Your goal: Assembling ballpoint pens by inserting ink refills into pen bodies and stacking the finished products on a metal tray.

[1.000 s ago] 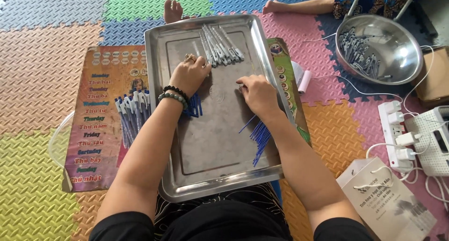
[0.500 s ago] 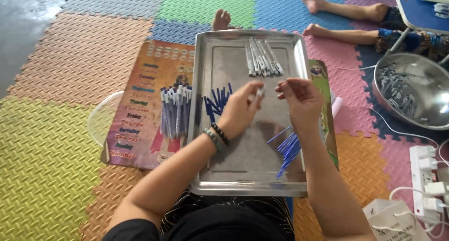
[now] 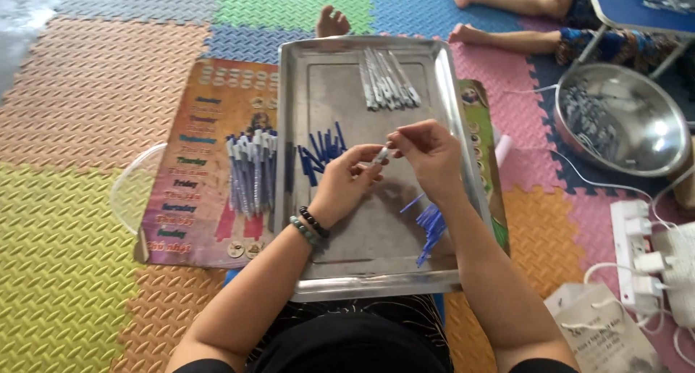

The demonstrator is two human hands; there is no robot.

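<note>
My left hand and right hand pinch one small clear plastic pen barrel mid-frame; finished blue-and-white pens lie left, many grey barrels wait up top.

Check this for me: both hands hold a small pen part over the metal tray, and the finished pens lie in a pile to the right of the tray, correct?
Not quite. The head view shows the finished pens left of the metal tray, on the poster. Both hands, left and right, do hold the small pen part.

Steel bowl; power strip
</note>
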